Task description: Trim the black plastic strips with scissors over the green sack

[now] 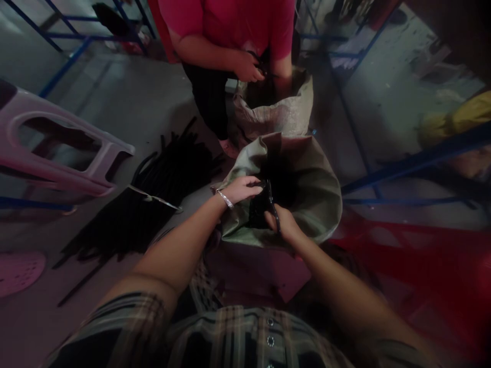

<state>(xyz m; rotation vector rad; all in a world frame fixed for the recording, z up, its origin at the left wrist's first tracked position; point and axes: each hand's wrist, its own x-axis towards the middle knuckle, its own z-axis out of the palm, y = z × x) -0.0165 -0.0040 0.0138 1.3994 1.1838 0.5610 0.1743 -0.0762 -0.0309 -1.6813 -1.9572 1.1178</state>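
Note:
Over the mouth of an open woven sack (pixel 322 204), both my hands are close together. My left hand (pixel 244 189), with a silvery bracelet at its wrist, is closed on a dark strip (pixel 256 183). The fingers of my right hand (pixel 287 223) are wrapped round the handles of black scissors (pixel 275 212). The blades point away from me and lie right by the strip. Black material (pixel 286 179) shows inside the sack, too dark to make out in detail. A tied bundle of long black strips (pixel 164 179) lies on the floor to the left.
Opposite me, a person in a pink top (pixel 238 25) holds a dark tool over a second sack (pixel 284 115), one hand inside it. A pale plastic stool (pixel 57 138) is at left, a pink perforated seat (pixel 19 273) below it. Blue metal frames (pixel 422 158) and red plastic (pixel 429 266) are at right.

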